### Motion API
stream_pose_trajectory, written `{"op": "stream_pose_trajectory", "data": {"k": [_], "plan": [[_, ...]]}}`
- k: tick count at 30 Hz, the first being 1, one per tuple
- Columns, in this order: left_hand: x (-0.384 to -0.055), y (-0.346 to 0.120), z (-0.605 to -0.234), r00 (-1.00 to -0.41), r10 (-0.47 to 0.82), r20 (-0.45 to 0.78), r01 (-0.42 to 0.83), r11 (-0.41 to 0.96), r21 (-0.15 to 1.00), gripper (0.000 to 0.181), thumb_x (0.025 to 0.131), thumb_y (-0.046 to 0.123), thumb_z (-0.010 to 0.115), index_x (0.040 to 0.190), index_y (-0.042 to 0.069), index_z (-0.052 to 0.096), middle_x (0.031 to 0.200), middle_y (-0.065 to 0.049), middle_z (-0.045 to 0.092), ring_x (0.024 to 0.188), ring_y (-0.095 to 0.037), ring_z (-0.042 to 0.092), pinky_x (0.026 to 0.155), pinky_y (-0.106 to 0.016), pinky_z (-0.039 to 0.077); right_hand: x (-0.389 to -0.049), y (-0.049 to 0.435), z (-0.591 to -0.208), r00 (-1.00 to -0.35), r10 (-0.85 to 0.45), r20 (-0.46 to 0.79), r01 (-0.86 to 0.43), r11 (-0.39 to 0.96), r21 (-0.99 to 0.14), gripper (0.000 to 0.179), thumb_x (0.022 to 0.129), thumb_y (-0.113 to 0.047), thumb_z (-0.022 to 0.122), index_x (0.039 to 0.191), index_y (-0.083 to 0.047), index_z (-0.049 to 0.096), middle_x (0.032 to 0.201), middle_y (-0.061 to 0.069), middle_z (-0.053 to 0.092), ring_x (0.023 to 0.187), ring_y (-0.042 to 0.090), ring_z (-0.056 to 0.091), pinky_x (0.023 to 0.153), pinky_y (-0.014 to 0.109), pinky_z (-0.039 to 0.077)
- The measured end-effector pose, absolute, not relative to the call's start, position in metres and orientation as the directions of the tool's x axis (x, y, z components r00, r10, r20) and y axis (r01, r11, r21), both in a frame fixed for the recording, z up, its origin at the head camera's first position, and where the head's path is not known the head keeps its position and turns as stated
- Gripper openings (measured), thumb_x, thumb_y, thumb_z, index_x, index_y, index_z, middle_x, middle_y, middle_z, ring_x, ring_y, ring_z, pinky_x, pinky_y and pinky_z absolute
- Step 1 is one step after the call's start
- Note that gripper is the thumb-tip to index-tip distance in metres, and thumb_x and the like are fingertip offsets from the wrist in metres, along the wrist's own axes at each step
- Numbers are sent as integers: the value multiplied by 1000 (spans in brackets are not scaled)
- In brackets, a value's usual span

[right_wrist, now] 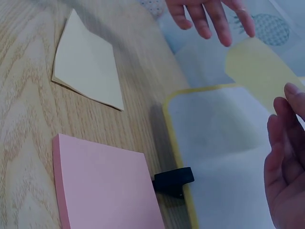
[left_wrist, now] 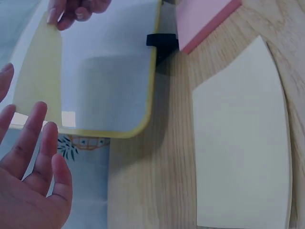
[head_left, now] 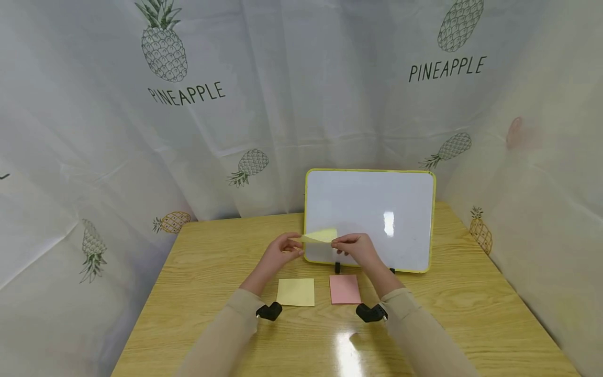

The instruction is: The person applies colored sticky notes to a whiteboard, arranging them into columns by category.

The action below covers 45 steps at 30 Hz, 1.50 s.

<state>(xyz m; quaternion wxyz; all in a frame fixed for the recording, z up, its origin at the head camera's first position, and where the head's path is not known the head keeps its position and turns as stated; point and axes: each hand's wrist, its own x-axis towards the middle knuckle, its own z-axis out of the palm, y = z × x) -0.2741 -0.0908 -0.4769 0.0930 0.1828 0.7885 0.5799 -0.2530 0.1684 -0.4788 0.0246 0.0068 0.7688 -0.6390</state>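
Note:
A single yellow sticky note (head_left: 321, 235) is held up in front of the whiteboard (head_left: 367, 209). My right hand (head_left: 355, 247) pinches its right end between thumb and fingers, as the right wrist view shows too. At the other end is my left hand (head_left: 283, 248), its fingers (left_wrist: 32, 138) spread and fairly straight beside the note's edge. One left fingertip appears to touch the note in the right wrist view; whether it presses there is unclear. Below the hands lie a yellow sticky note pad (head_left: 296, 292) and a thicker pink sticky note pad (head_left: 345, 289).
The yellow-framed whiteboard leans back on black stand feet (head_left: 337, 267) toward the rear of the wooden table (head_left: 221, 272). A white curtain (head_left: 292, 104) with pineapple prints hangs behind and along both sides. Black wrist cameras (head_left: 371, 312) sit at both sleeves.

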Motion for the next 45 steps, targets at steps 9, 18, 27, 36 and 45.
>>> {"op": "stream_pose_trajectory", "data": {"k": [9,18,27,36,45], "plan": [[-279,-85,-470,-944,316,93,179,255,950,50,89,15,73,135,9,55,111,-11,66,96,-24,60,81,-38,51,-254,168,-477,-998,-51,-43,37,114,-993,18,91,-7,68,105,3,74,96,9,73,97,31,65,94,46,46],[-283,-75,-466,-969,213,129,169,180,969,30,92,16,69,119,3,66,104,-9,66,96,-20,61,83,-34,49,-260,167,-474,-999,-50,-6,2,78,-997,21,90,-12,72,105,1,74,100,9,71,94,26,68,99,47,43],[-300,-63,-462,-982,153,112,132,124,983,27,90,3,70,116,1,66,96,-10,60,91,-30,64,81,-34,53,-276,163,-470,-1000,-16,19,-19,37,-999,26,90,-1,68,116,2,69,102,13,71,90,19,69,91,41,49],[-324,-50,-450,-976,143,164,175,67,982,28,89,-3,68,117,-2,65,97,-15,61,84,-24,67,87,-48,51,-293,169,-457,-998,55,25,-24,22,-999,31,87,0,69,118,0,68,93,9,71,91,22,70,89,41,51],[-338,-33,-436,-977,121,177,184,45,982,29,89,-3,67,118,1,65,98,-14,62,86,-27,67,85,-40,53,-305,179,-443,-991,122,53,-44,72,-996,31,87,-4,73,117,-2,69,98,11,68,93,28,68,85,37,53]]}}
